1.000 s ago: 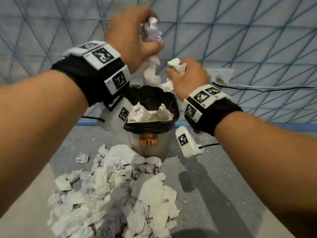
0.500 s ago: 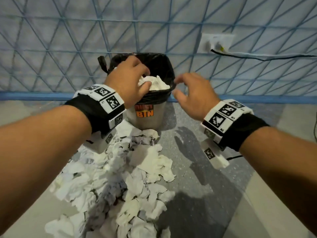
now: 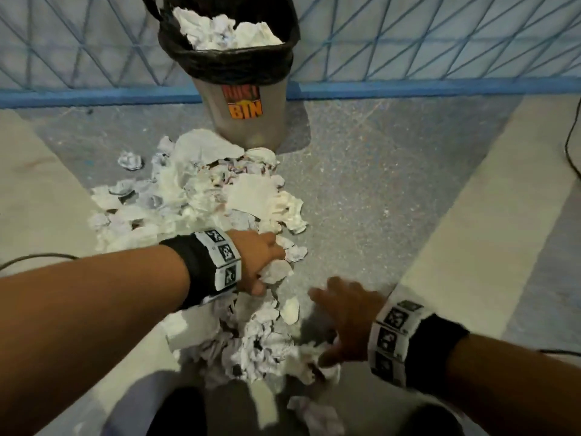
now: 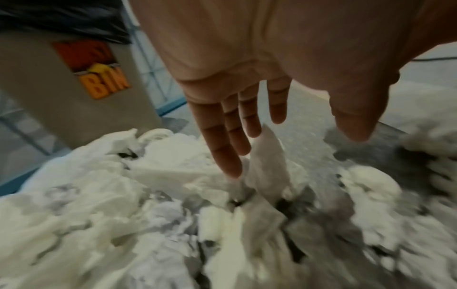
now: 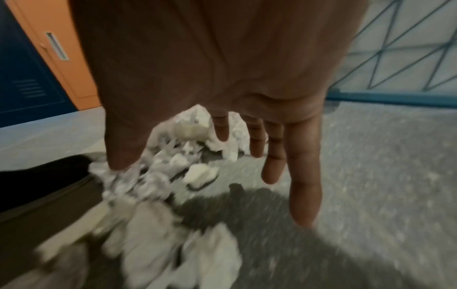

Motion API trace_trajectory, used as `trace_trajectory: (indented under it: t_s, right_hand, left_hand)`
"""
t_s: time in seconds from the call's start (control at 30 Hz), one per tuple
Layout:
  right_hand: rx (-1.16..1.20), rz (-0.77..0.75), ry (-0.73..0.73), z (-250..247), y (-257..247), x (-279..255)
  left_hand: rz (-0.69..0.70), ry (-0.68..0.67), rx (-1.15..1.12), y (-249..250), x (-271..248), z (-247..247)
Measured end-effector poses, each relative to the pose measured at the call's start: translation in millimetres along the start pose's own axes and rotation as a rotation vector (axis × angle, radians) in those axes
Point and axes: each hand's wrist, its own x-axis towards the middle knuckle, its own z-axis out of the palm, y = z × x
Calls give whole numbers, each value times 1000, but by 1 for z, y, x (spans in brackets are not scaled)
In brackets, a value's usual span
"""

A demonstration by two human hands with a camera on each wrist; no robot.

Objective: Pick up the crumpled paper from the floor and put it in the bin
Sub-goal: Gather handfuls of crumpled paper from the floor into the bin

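Observation:
A grey bin [image 3: 248, 121] with a black liner stands against the wall, with crumpled paper [image 3: 226, 29] heaped in its top. From its foot a long pile of crumpled paper [image 3: 201, 196] runs across the floor toward me. My left hand [image 3: 267, 262] is down on the middle of the pile, fingers straight, fingertips [image 4: 230, 168] touching a white scrap [image 4: 267, 166]; the bin [image 4: 61, 97] stands just behind. My right hand [image 3: 323, 325] hovers low over the near end of the pile, fingers spread and holding nothing. In the right wrist view that hand [image 5: 185, 156] is over blurred paper [image 5: 197, 174].
A blue-lined wall [image 3: 408, 42] with a blue skirting closes the back. A black cable [image 3: 570, 146] lies on the floor at the far right, another cable [image 3: 37, 256] at the left. My dark-clad legs [image 3: 188, 410] are at the bottom. An orange door [image 5: 74, 58] shows to the side.
Both hands let go of their paper at the bin, then dropped back and down to the pile on the floor. My view has tilted down with them.

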Motion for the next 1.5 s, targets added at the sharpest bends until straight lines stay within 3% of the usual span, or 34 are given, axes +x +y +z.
trace_trajectory:
  t_s: [0.1, 0.2, 0.43, 0.53, 0.77, 0.93, 1.2, 1.3, 1.5]
  right_hand:
    - [51, 59, -95, 36, -10, -6]
    - [147, 92, -78, 59, -27, -5]
    - [282, 112, 22, 89, -43, 13]
    - [278, 88, -37, 90, -33, 22]
    - [191, 18, -86, 63, -12, 36]
    - [154, -10, -26, 25, 6, 40]
    - [227, -122, 137, -83, 34, 25]
    - [213, -158, 259, -151, 38, 13]
    - [183, -121, 785, -299, 35, 5]
  left_hand:
    - [100, -50, 20, 28, 6, 22]
    - [159, -28, -4, 47, 5, 42]
    - [119, -29, -69, 76, 7, 86]
    - [109, 29, -61, 73, 13, 99]
    - [62, 9, -70, 56, 28, 107]
    - [40, 2, -125, 51, 32, 99]
    - [69, -20, -210, 16, 10, 30]
    - [39, 149, -209, -18, -18, -27]
    - [-243, 864, -290, -125, -92, -168]
